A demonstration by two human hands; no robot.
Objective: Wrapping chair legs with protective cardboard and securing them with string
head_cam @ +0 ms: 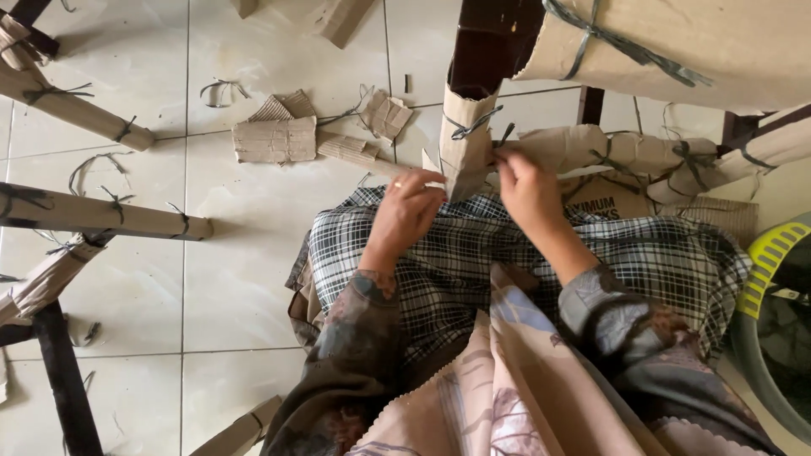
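A dark wooden furniture leg [483, 51] stands in front of me, its lower part wrapped in brown cardboard [467, 143] and tied with a grey string [470, 125]. My left hand [407, 209] rests against the bottom left corner of that cardboard wrap, fingers curled on its edge. My right hand [524, 181] pinches the loose end of the grey string just right of the leg. A cardboard-wrapped rail [625, 152] runs off to the right of the leg. A black and white checked cloth [473, 253] covers my lap below both hands.
Cardboard scraps [274, 138] and string offcuts [221, 89] lie on the white tiled floor [245, 279]. More cardboard-wrapped furniture legs [101, 215] lie at the left. A green plastic basket [773, 279] stands at the right edge.
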